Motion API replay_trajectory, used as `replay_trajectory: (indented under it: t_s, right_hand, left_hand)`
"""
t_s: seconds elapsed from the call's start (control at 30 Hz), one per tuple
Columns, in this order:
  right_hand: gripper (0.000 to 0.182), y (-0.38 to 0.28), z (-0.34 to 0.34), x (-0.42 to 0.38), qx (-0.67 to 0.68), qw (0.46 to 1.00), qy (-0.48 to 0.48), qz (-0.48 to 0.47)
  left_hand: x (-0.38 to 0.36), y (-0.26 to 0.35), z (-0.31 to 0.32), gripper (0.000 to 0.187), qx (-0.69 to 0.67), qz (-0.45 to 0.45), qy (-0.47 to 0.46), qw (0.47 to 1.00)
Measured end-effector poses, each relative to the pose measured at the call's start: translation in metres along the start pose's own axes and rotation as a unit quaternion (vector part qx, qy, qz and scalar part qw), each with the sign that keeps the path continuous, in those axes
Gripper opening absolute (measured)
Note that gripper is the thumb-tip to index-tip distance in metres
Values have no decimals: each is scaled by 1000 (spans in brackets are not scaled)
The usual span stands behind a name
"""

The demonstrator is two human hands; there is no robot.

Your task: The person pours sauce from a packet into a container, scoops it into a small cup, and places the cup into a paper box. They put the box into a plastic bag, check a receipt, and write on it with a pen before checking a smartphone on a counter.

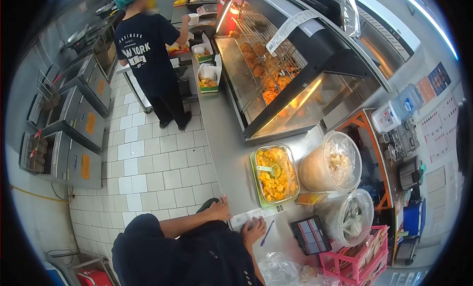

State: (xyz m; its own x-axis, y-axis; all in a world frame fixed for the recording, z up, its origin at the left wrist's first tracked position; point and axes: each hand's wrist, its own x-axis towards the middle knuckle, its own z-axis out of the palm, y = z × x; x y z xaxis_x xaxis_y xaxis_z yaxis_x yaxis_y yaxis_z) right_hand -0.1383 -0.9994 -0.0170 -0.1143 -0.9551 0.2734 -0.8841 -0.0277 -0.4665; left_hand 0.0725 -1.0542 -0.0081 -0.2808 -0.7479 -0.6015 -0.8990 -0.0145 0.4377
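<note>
At the counter's [221,138] near edge is my left hand [218,210], its fingers bent together beside the left end of a long printed paper slip [263,212]; whatever they hold is too small to tell. My right hand [253,231] lies on the counter just below the slip, with fingers spread, over white paper. A purple pen [267,234] lies right of it. Beyond the slip stands a glass tray of yellow food [281,185] with a green-handled spoon [268,169]. A dark tablet [311,235] is further right.
A heated display case [276,89] of fried food stands ahead. Two lined tubs [331,163] [347,219] and a pink crate [362,261] are at right, plastic bags [278,269] in front. Another person [150,49] holds a white cup near boxed food [208,79]. Fryers [81,118] line the left.
</note>
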Motion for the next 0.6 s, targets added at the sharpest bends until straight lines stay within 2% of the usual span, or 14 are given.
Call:
replay_trajectory:
  t_s: [0.23, 0.43, 0.53, 0.6]
  right_hand:
    - [30, -4, -1, 2, 0, 1000, 5, 8]
    - [29, -4, -1, 2, -3, 1000, 3, 8]
    - [29, -5, 2, 8, -6, 1000, 10, 8]
    - [29, -7, -6, -2, -9, 1000, 2, 14]
  left_hand:
    - [-6, 7, -15, 109, -3, -16, -28, 999]
    - [-2, 5, -7, 108, 6, 2, 21, 1000]
    - [-5, 8, -13, 104, 37, 18, 24, 999]
    - [-11, 11, -17, 101, 7, 14, 21, 1000]
